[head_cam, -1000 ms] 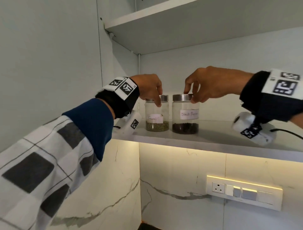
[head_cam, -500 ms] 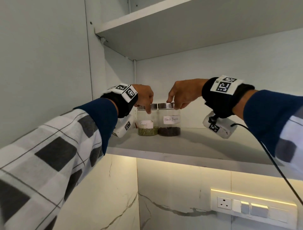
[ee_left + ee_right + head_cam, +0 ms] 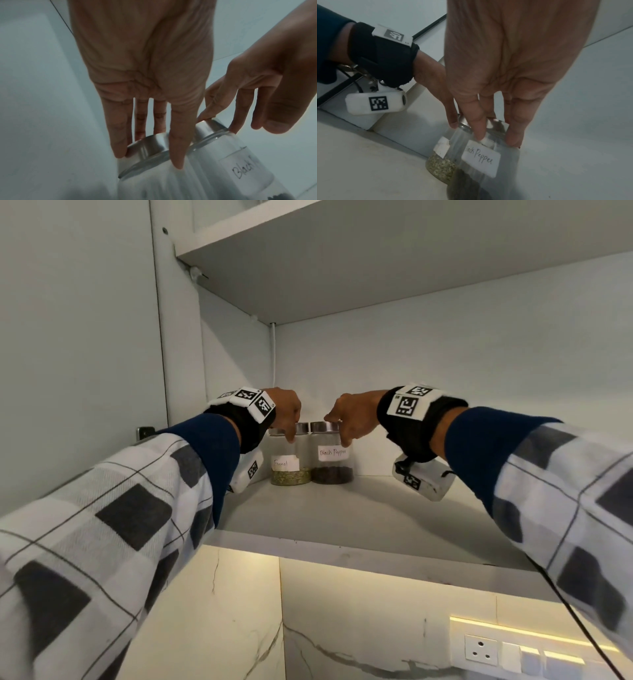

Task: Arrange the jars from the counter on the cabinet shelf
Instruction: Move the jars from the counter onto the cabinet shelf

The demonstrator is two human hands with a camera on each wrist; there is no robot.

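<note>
Both jars stand upright on the cabinet shelf (image 3: 359, 518), deep in its back left corner, and each has a hand on its top. The Fennel jar (image 3: 290, 455) is the landmark: it sits nearest the cabinet's left side wall (image 3: 236, 364), and the Black Pepper jar (image 3: 331, 453) stands just to its right, the two glass sides touching or nearly so. The left hand (image 3: 286, 409) comes down from above, its fingers (image 3: 177, 151) curled round the steel lid of the Fennel jar and pinching it at the rim. The right hand (image 3: 352, 414) does the same to the Black Pepper jar, with fingers (image 3: 476, 125) gripping the lid from front and side. Each jar's long axis is vertical and lies straight below its own hand, so letting go, to my judgement, calls only for the fingers to spread and rise. Overhead the upper shelf (image 3: 394, 268) leaves open room for that lift. Left of the Fennel jar there is little space before the wall; to the right of the Black Pepper jar and toward the shelf's front edge the shelf is bare, so the hands can best withdraw that way.
</note>
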